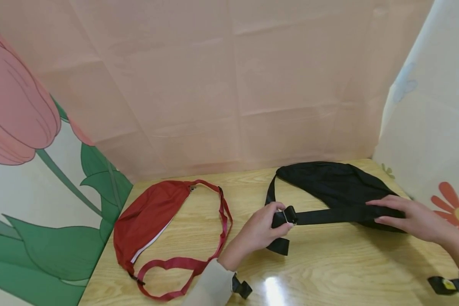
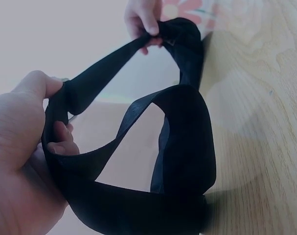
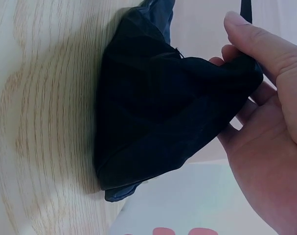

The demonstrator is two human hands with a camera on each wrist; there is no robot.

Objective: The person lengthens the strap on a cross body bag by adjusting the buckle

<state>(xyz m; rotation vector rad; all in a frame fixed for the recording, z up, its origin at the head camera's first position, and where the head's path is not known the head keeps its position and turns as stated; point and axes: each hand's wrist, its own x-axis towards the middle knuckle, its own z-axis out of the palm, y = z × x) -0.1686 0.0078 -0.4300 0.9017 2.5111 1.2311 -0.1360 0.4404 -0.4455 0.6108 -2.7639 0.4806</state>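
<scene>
A black waist bag [image 1: 329,182] lies at the back right of the wooden table, its strap [image 1: 325,216] drawn out straight across its front. My left hand [image 1: 258,227] grips the strap at the slide buckle [image 1: 290,215], thumb on one side and fingers on the other. Below that hand hangs a loose strap end; the left wrist view shows the webbing [image 2: 187,142] looping around. My right hand [image 1: 413,216] holds the bag's right end where the strap joins it. In the right wrist view, fingers curl behind the bag's corner [image 3: 236,73], with the thumb above.
A red waist bag [image 1: 153,221] rests on the left of the wooden table [image 1: 329,272], its red strap [image 1: 223,216] spread in a loop close to my left forearm. Behind stands a pink backdrop [image 1: 233,85]; a floral panel [image 1: 455,161] borders the right side.
</scene>
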